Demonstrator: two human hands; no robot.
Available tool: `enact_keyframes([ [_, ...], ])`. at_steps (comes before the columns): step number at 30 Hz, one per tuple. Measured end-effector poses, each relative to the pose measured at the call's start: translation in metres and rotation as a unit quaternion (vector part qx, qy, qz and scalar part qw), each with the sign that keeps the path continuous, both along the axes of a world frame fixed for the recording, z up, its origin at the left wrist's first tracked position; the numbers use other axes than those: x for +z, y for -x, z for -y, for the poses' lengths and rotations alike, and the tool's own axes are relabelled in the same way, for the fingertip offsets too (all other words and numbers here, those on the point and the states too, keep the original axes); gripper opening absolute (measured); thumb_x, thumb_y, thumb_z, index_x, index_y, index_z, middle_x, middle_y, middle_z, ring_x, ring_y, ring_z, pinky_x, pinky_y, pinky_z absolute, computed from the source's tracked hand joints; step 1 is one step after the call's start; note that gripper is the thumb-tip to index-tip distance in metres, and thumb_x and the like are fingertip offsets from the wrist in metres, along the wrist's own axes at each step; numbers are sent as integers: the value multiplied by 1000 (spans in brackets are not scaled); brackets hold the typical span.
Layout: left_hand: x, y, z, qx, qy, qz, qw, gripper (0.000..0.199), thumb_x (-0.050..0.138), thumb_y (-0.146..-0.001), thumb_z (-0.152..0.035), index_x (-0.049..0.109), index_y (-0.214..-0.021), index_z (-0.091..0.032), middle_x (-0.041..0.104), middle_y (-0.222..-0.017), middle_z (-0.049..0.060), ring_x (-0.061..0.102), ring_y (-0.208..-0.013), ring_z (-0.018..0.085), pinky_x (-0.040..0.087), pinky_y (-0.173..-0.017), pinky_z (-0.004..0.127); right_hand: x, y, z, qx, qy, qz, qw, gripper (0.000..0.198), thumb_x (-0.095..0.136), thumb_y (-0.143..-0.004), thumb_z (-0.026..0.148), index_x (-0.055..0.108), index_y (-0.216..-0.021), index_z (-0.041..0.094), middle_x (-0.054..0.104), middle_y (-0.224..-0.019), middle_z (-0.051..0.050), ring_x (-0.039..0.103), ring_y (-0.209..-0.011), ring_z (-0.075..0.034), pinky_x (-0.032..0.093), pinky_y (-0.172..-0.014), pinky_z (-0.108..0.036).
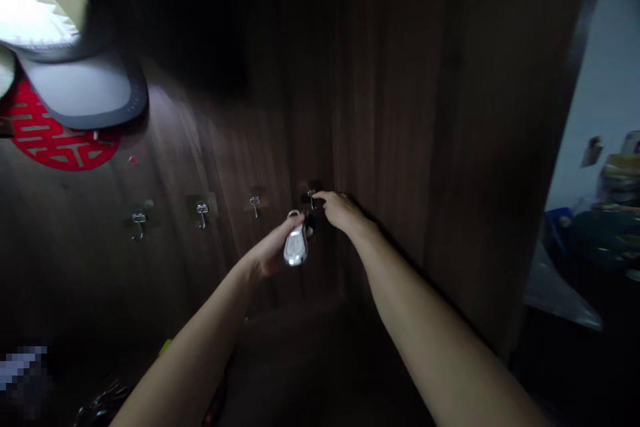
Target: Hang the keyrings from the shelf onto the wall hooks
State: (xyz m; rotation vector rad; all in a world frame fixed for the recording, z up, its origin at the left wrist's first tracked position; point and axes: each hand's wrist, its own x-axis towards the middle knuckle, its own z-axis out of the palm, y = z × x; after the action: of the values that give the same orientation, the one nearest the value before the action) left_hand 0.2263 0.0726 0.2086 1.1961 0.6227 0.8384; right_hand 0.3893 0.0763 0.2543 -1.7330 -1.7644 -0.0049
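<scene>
My left hand (273, 247) grips a silver key fob (296, 248) with a metal ring at its top, the thumb lying near the ring. Small dark items hang beside the fob, too dim to name. My right hand (343, 209) stretches its index finger to the rightmost metal hook (312, 196), the fingertip at the hook's upper part. Its other fingers are curled back and partly hidden. That hook is fixed to the dark wood panel, just above and right of the key fob.
More metal hooks (255, 204) line the panel (390, 113) to the left. A grey, rounded object (85, 90) hangs at upper left over a red cut-out decoration (65, 147). Another panel stands close on the right; blurred items and a clear plastic bag (563, 293) lie beyond it.
</scene>
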Motion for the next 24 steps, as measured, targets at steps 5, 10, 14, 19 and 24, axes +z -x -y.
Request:
enact_keyframes([
  [5,-113,39,27,116,-31,-182,976,38,74,-65,-36,61,-92,-13,66,-74,0,62,-66,12,47,-50,15,-14,2,6,1,-3,-3,1000,53,37,-85,8,47,-132,31,65,-111,-4,61,-99,-19,44,-82,-27],
  [10,-177,78,41,200,-70,-348,913,43,64,-69,-33,55,-107,-17,67,-81,3,64,-65,19,44,-37,20,-66,13,22,54,-7,-24,998,69,41,-81,5,28,-141,36,66,-107,-1,63,-86,-15,45,-75,-26],
  [14,-175,110,52,215,-205,-341,892,46,63,-67,-19,56,-113,-18,68,-103,7,63,-96,22,52,-77,31,-132,28,38,101,8,-66,993,66,37,-81,7,30,-140,35,64,-108,1,62,-80,-12,46,-76,-26],
  [19,-165,162,70,244,-308,-399,828,34,50,-77,-17,61,-110,-21,67,-109,6,61,-103,21,46,-92,35,-203,59,65,191,99,-78,973,52,34,-81,10,52,-126,27,66,-103,-2,62,-92,-14,47,-83,-27],
  [24,-184,204,86,251,-402,-525,707,35,52,-80,-21,62,-114,-25,62,-123,8,54,-115,25,44,-97,44,-232,103,91,251,123,-57,959,39,39,-86,21,58,-120,28,63,-113,-3,57,-107,-17,42,-94,-30],
])
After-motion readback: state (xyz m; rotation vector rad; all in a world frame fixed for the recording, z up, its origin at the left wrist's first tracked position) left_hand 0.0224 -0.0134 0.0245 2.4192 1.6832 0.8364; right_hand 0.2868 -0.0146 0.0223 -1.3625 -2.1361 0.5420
